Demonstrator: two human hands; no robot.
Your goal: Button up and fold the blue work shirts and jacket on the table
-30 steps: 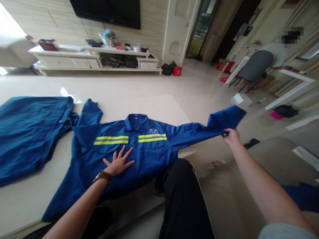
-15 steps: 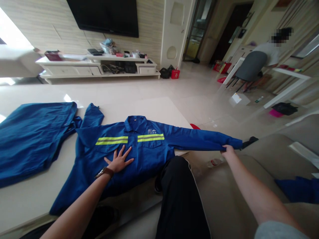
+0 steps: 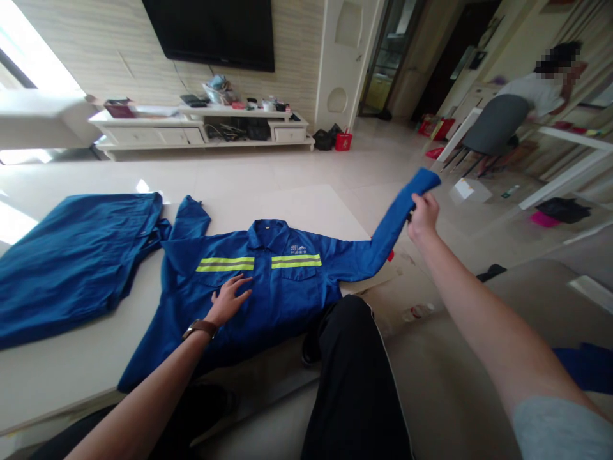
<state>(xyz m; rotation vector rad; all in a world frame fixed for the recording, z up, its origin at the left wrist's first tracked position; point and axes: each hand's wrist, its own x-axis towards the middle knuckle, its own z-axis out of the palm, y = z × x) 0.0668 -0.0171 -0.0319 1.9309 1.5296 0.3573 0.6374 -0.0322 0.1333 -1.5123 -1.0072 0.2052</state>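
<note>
A blue work jacket (image 3: 282,300) with yellow-green reflective stripes lies front up across the white table (image 3: 316,207), its collar toward the far side. My right hand (image 3: 423,216) grips the jacket's sleeve near the cuff and holds it raised beyond the table's right edge, the sleeve bent upward. My left hand (image 3: 230,300), with a watch on the wrist, is over the jacket's chest below the left stripe, fingers spread and holding nothing. The other sleeve is folded near the far left of the jacket.
Another blue garment (image 3: 81,262) lies on the table at the left. My knee (image 3: 357,319) is against the table's near side. A grey sofa (image 3: 460,345) is at the right. Farther back, a person (image 3: 531,92) sits on a grey chair (image 3: 498,124).
My right hand has lifted the sleeve end up and inward from its stretched-out position over the sofa. My left hand's fingers have eased off their flat, wide spread on the jacket.
</note>
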